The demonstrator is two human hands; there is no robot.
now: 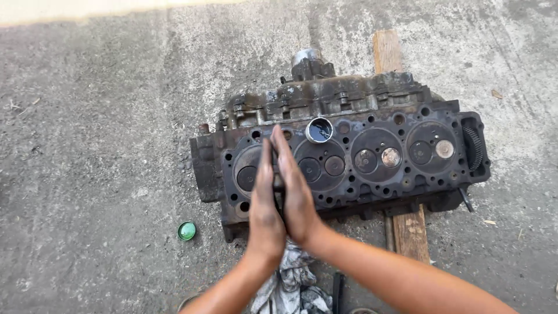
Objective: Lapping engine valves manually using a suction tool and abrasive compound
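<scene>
A grimy cylinder head (372, 174) lies on the concrete with its valve face up, showing several round chambers with valves. My left hand (265, 209) and right hand (297, 192) are pressed palm to palm, fingers straight, over the leftmost chamber (247, 171). A thin dark rod (279, 185) shows in the gap between the palms, and most of it is hidden. Both hands are smeared with grime. A small round tin (319, 130) with dark paste sits on the head just right of my fingertips.
A wooden plank (410, 232) runs under the head from far to near. A green cap (186, 231) lies on the floor at the left. A dirty rag (290, 285) lies below my wrists, with a dark tool (337, 288) beside it.
</scene>
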